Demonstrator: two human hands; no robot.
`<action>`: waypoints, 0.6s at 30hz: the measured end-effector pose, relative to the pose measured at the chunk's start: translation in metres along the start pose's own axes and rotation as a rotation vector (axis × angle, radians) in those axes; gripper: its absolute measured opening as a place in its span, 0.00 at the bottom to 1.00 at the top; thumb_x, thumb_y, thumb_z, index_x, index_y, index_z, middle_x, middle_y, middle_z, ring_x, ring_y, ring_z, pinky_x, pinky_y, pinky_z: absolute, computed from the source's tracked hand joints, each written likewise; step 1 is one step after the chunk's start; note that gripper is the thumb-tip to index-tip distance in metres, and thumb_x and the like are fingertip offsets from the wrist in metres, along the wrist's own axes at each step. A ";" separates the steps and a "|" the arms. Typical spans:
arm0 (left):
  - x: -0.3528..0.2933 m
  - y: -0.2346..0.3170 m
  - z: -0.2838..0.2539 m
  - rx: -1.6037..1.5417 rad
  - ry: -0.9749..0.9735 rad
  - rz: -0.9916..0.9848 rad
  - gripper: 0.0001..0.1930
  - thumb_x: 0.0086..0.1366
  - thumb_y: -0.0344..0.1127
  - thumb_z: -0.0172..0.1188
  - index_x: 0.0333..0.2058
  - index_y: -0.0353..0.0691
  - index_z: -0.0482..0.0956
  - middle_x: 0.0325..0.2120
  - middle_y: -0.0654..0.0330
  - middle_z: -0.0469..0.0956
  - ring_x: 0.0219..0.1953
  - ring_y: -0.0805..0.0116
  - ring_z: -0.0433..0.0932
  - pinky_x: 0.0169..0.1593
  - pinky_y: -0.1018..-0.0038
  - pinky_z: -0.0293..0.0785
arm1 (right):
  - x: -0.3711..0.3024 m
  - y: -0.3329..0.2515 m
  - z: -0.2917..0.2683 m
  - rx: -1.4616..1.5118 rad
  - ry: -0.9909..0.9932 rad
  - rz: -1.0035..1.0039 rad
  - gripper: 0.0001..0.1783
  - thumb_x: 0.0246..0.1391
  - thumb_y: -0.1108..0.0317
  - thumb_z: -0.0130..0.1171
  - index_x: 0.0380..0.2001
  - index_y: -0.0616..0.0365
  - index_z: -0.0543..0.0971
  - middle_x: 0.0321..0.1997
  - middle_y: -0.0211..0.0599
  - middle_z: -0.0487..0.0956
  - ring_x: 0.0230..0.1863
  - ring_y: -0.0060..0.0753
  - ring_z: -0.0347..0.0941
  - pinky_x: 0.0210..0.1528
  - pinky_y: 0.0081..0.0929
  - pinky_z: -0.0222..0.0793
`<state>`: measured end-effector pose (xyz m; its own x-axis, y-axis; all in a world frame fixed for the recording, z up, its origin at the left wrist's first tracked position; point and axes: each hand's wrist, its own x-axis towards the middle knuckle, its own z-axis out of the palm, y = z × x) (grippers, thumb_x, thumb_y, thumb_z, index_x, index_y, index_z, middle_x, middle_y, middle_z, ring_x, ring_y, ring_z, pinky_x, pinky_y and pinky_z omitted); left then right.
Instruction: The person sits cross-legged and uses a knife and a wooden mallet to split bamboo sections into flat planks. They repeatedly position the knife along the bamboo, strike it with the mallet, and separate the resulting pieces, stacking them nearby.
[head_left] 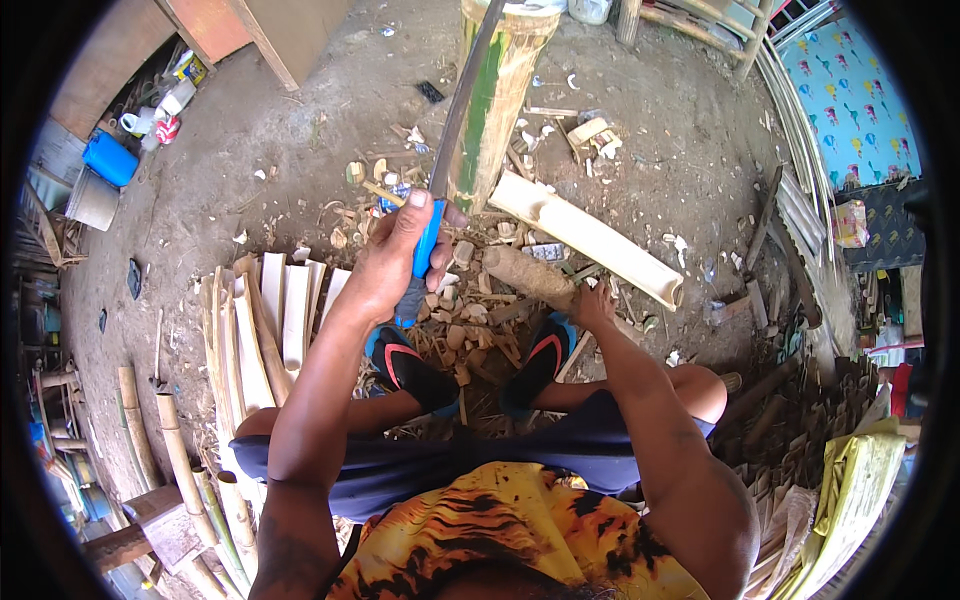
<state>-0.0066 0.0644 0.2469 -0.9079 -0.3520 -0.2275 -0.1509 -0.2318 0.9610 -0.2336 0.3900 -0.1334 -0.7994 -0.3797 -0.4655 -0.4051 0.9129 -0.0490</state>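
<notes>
My left hand (385, 265) is closed around the blue handle (426, 238) of a long machete. Its dark blade (462, 105) points away from me, overlapping the left side of a thick green bamboo section (485, 120) that stands upright on the ground; whether they touch I cannot tell. My right hand (597, 306) grips the thin end of a wooden mallet (528, 277), whose thick head points left toward the machete. Just beyond the mallet, a split bamboo half (595, 240) lies with its pale hollow side up. Wood chips (465, 335) cover the ground between my shoes.
Several split bamboo strips (290, 305) stand beside my left knee, with bamboo poles (175, 440) farther left. A blue container (110, 158) sits at the far left. Long strips (800, 130) and a patterned blue sheet (850, 100) line the right side.
</notes>
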 end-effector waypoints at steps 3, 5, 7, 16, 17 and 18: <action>0.001 -0.001 0.003 -0.013 0.013 0.004 0.36 0.70 0.73 0.47 0.42 0.39 0.77 0.20 0.67 0.68 0.19 0.77 0.67 0.24 0.78 0.65 | -0.004 0.006 -0.038 0.248 -0.029 -0.104 0.58 0.28 0.53 0.82 0.66 0.50 0.66 0.68 0.54 0.68 0.70 0.55 0.63 0.66 0.56 0.64; 0.003 -0.005 0.004 -0.026 0.013 -0.006 0.34 0.71 0.71 0.46 0.43 0.40 0.77 0.20 0.68 0.67 0.20 0.77 0.66 0.24 0.78 0.65 | -0.012 0.009 -0.072 0.422 -0.087 -0.247 0.55 0.28 0.53 0.81 0.64 0.52 0.69 0.62 0.56 0.75 0.63 0.55 0.72 0.64 0.47 0.69; 0.005 -0.008 0.005 -0.013 0.000 0.025 0.33 0.72 0.70 0.45 0.43 0.41 0.77 0.20 0.69 0.67 0.19 0.77 0.66 0.24 0.78 0.65 | -0.030 0.003 -0.118 0.492 0.155 -0.325 0.54 0.32 0.55 0.80 0.64 0.59 0.69 0.56 0.54 0.80 0.57 0.49 0.78 0.60 0.37 0.73; -0.012 0.012 0.007 0.010 -0.032 0.035 0.36 0.73 0.69 0.45 0.48 0.35 0.76 0.21 0.68 0.67 0.20 0.76 0.67 0.24 0.76 0.67 | -0.160 -0.085 -0.418 1.252 0.930 -0.763 0.51 0.51 0.71 0.69 0.73 0.66 0.51 0.64 0.60 0.70 0.63 0.49 0.72 0.64 0.40 0.73; -0.014 0.016 0.006 0.023 -0.033 0.031 0.36 0.73 0.69 0.45 0.49 0.34 0.76 0.21 0.67 0.67 0.20 0.76 0.67 0.24 0.76 0.67 | -0.164 -0.099 -0.435 1.221 1.036 -0.760 0.51 0.51 0.71 0.69 0.72 0.67 0.50 0.64 0.60 0.70 0.62 0.50 0.72 0.63 0.40 0.73; -0.016 0.020 0.005 0.029 -0.038 0.026 0.36 0.73 0.69 0.45 0.50 0.34 0.76 0.21 0.67 0.67 0.20 0.76 0.67 0.24 0.76 0.67 | -0.172 -0.110 -0.447 1.120 1.122 -0.818 0.51 0.51 0.71 0.68 0.72 0.68 0.50 0.63 0.60 0.70 0.62 0.50 0.72 0.63 0.41 0.73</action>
<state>0.0023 0.0700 0.2706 -0.9260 -0.3224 -0.1967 -0.1378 -0.1964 0.9708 -0.2501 0.2884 0.3475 -0.6524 -0.2174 0.7260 -0.7319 -0.0679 -0.6780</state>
